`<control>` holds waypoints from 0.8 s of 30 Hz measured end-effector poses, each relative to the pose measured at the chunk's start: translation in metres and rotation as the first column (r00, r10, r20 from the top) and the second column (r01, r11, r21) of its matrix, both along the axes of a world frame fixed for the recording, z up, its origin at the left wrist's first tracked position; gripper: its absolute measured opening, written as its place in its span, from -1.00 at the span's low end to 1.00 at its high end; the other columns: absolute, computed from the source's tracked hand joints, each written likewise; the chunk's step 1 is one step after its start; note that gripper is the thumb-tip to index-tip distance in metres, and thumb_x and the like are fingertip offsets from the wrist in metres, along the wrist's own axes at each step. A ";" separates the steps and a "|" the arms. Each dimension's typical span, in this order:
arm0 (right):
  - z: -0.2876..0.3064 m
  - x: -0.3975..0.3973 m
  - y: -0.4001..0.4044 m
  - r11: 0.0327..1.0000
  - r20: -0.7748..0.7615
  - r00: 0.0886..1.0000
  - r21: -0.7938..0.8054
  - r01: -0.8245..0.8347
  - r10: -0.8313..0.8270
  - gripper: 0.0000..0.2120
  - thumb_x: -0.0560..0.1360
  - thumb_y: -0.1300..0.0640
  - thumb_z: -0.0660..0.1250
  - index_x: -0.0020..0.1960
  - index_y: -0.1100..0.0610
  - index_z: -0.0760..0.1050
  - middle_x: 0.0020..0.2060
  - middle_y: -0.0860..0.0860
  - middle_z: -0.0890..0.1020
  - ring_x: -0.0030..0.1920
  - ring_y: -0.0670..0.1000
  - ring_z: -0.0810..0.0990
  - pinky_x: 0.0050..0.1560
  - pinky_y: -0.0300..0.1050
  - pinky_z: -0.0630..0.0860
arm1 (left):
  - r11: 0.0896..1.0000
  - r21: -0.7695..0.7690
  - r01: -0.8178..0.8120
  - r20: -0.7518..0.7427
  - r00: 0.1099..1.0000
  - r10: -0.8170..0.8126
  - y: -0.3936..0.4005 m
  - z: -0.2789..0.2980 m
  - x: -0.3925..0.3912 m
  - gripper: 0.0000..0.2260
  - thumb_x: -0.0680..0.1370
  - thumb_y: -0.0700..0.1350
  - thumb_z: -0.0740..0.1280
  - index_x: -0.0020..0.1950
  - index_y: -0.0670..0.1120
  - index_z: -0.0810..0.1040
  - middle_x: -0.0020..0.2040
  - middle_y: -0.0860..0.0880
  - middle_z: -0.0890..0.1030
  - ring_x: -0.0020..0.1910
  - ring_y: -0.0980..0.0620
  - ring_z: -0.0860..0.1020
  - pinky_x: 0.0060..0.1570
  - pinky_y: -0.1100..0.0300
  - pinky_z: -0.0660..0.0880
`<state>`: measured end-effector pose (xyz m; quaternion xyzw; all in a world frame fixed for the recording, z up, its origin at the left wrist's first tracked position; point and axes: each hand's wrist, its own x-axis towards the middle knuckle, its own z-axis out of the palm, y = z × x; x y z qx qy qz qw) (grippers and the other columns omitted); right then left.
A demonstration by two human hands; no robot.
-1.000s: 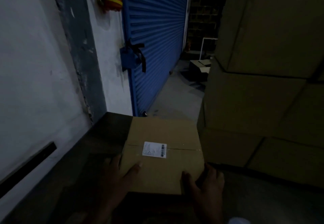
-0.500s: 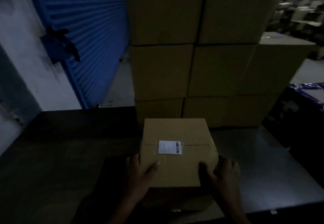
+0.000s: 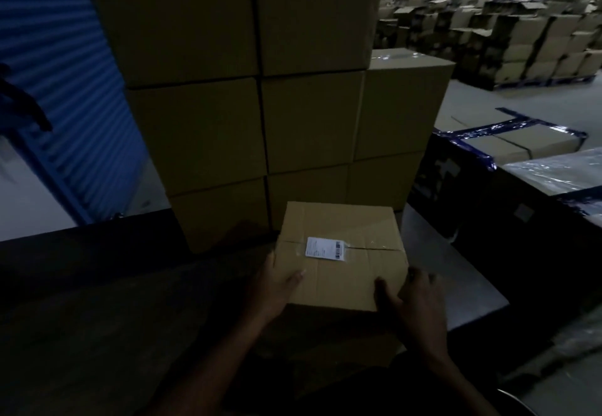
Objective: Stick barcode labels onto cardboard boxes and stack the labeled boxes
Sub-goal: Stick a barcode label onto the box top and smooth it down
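The labelled box [image 3: 342, 256] is on the dark counter [image 3: 97, 301], in front of the tall stack of boxes [image 3: 260, 106], with its far edge near the lowest row of the stack. The white barcode label [image 3: 325, 248] sits on top of the box, across the taped seam and a little left of the middle. The left hand [image 3: 277, 280] holds the near left corner of the box, with the thumb lying on the top face and the fingers hidden behind the side. The right hand [image 3: 412, 298] grips the near right corner in the same way, thumb on top and fingers curled around the edge.

Compared with half a second ago, the box and both hands keep the same grip, but the view is turned more to the right. The stack now fills the middle of the picture, and the blue roller shutter [image 3: 58, 90] is left of the stack, at the picture's edge. Right of the stack, a carton with blue tape [image 3: 521, 138] is now visible, and behind it, far away, many rows of cartons [image 3: 505, 31] stand on the floor.
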<state>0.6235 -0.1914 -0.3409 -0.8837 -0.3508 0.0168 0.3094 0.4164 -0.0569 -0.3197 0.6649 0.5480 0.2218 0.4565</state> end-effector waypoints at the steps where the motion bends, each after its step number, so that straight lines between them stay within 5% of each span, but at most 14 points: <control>1: -0.001 0.002 -0.001 0.999 0.078 0.997 -0.031 0.007 -0.005 -0.47 0.46 -0.29 0.28 0.25 0.05 0.37 0.24 0.06 0.40 0.24 0.08 0.32 0.12 0.01 0.41 | 0.999 -0.030 0.024 0.024 0.999 -0.023 0.005 0.003 0.007 -0.32 0.52 0.09 0.45 0.56 0.03 0.23 0.43 -0.03 0.43 0.33 -0.07 0.48 0.25 -0.07 0.50; 4: 0.007 0.011 0.003 0.988 0.241 0.958 -0.038 -0.149 0.154 -0.53 0.49 -0.15 0.31 0.31 0.02 0.39 0.31 0.02 0.38 0.28 0.06 0.34 0.21 0.01 0.39 | 0.994 -0.064 0.088 -0.018 0.996 -0.089 0.022 0.013 0.029 -0.27 0.53 0.01 0.45 0.61 0.00 0.15 0.47 -0.07 0.40 0.38 -0.12 0.45 0.32 -0.09 0.44; 8: 0.027 0.022 0.030 0.910 0.128 0.902 -0.001 -0.415 0.412 -0.55 0.51 0.00 0.37 0.36 0.05 0.40 0.26 -0.02 0.45 0.24 -0.02 0.39 0.17 -0.15 0.38 | 0.984 -0.034 0.172 -0.163 0.971 -0.176 0.042 0.024 0.060 -0.36 0.58 -0.05 0.39 0.58 -0.02 0.17 0.48 -0.09 0.38 0.40 -0.12 0.41 0.36 -0.05 0.38; 11: 0.029 0.036 0.052 0.905 0.080 0.901 -0.035 -0.425 0.426 -0.60 0.52 0.02 0.37 0.31 0.10 0.46 0.18 0.02 0.53 0.18 0.01 0.41 0.05 -0.22 0.27 | 0.978 0.044 0.203 -0.251 0.950 -0.186 0.051 0.023 0.082 -0.34 0.53 0.10 0.41 0.53 -0.06 0.23 0.46 -0.11 0.40 0.37 -0.13 0.44 0.33 -0.03 0.41; 17: 0.020 0.062 0.073 0.916 0.041 0.916 0.016 -0.401 0.400 -0.64 0.44 0.06 0.46 0.20 0.08 0.53 0.07 -0.03 0.54 0.06 -0.10 0.36 -0.02 -0.26 0.26 | 0.989 0.039 0.139 -0.278 0.953 -0.123 0.065 0.019 0.109 0.09 0.34 0.43 0.42 0.59 -0.13 -0.01 0.51 -0.14 0.33 0.45 -0.21 0.34 0.33 -0.07 0.35; 24: 0.007 0.073 0.084 0.901 0.116 0.894 -0.089 -0.424 0.432 -0.65 0.45 -0.07 0.37 0.19 0.01 0.53 0.13 -0.10 0.57 0.10 -0.02 0.45 0.02 -0.26 0.28 | 0.979 0.066 0.195 -0.242 0.955 -0.174 0.078 0.006 0.118 -0.06 0.23 0.49 0.43 0.43 -0.02 0.30 0.35 -0.07 0.49 0.29 -0.13 0.49 0.24 -0.05 0.45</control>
